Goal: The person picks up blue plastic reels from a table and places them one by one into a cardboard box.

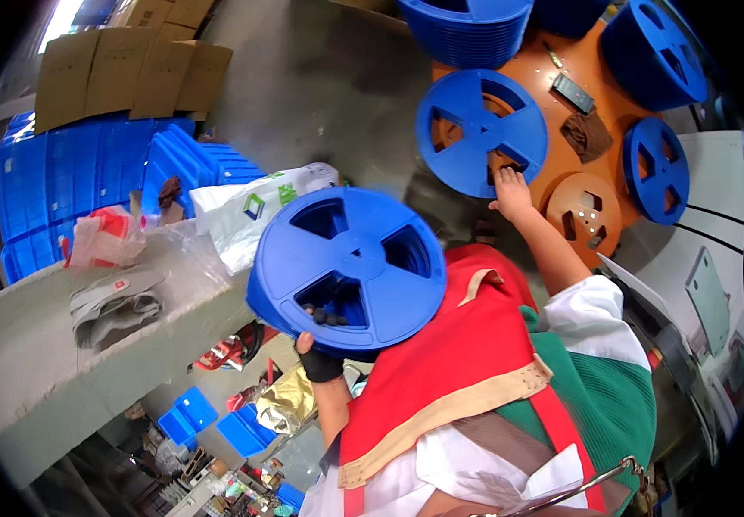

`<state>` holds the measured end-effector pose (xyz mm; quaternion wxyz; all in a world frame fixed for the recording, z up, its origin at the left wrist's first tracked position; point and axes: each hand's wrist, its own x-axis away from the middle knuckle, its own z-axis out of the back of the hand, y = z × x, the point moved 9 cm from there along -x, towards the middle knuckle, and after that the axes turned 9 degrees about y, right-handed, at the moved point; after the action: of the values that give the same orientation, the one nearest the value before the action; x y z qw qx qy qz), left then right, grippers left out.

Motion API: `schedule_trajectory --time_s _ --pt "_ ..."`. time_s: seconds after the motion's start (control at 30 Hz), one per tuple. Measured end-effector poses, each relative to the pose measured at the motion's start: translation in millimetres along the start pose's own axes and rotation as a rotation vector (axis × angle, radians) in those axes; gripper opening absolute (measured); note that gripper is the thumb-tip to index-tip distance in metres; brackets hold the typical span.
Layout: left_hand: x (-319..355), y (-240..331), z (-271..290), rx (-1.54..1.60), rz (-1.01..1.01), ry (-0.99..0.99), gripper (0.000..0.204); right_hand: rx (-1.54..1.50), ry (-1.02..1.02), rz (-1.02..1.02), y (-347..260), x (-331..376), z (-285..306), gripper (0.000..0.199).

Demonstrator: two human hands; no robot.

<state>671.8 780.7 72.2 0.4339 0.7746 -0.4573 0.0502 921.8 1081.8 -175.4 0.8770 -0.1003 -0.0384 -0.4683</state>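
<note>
Head view: the left hand, in a dark glove, grips a blue reel by its lower rim, fingers through a cut-out, raised above the concrete ledge. The right hand rests open-fingered on a second blue reel lying on the orange table.

Flattened cardboard boxes, stacked blue crates, white plastic bag.

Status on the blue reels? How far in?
Done: a stack of blue reels stands at the orange table's far edge. In hand: the left hand, gloved, holds one blue reel; the right hand touches another reel lying flat. Left: two single reels remain.
</note>
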Motion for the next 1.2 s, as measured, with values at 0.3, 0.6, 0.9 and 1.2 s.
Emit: schedule_trajectory --time_s 0.3,0.6,0.9,1.2 --pt "-6.7 1.0 0.4 -0.078 -0.028 0.049 0.05 -0.506 0.576 0.305 -47.2 30.6 155.0 0.029" --pt "-24.0 -5.6 -15.2 -0.04 -0.01 -0.04 0.044 -2.658 -0.195 -0.797 -49.0 43.6 131.6 0.025" --pt "-21.5 -6.6 -9.2 -0.03 0.02 -0.073 0.055 -2.103 -0.638 -1.148 -134.8 79.6 61.6 0.051" --pt "-1.6 -2.8 4.5 -0.066 -0.026 0.079 0.05 -0.264 0.013 -0.185 -8.1 10.6 -10.1 0.054"
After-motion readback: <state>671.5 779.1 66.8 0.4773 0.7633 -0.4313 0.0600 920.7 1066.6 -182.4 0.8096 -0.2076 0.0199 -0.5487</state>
